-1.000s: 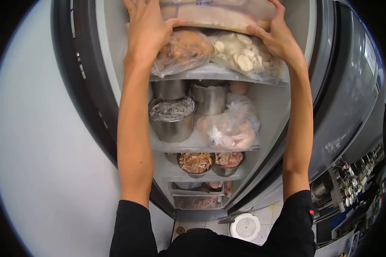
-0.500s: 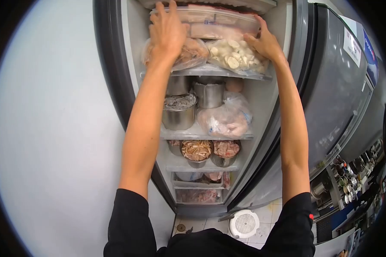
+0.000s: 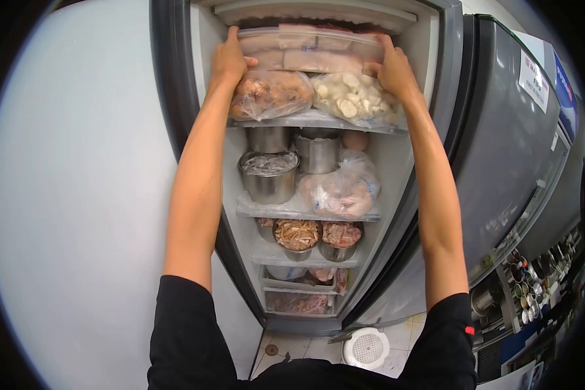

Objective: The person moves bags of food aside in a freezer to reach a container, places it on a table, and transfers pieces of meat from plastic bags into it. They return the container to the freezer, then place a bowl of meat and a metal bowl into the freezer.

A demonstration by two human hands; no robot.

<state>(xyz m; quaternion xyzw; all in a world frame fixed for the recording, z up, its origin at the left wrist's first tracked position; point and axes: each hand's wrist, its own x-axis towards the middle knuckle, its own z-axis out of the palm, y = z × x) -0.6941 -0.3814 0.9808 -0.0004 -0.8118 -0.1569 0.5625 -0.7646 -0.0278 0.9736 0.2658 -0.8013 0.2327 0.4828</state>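
A flat zip bag of pale, packed food (image 3: 315,51) lies at the top of the refrigerator's upper shelf. My left hand (image 3: 230,60) grips its left end, thumb on the front and fingers at the upper corner. At the right end my right hand (image 3: 394,68) holds the bag between thumb and fingers. Beneath it, side by side, are a clear bag of orange-brown food (image 3: 272,95) and a clear bag of round, whitish pieces (image 3: 353,96). The back of the top shelf is hidden behind the zip bag.
Lower shelves hold metal pots (image 3: 269,179), a knotted bag of pale meat (image 3: 342,188) and containers of cut food (image 3: 297,235). The open door (image 3: 84,195) stands left. Another grey refrigerator (image 3: 500,130) is at right. A round white stool (image 3: 366,348) is on the floor.
My left hand has moved from the front of the zip bag outward and down to its left end. My right hand keeps its hold at the right end. The view has shifted slightly.
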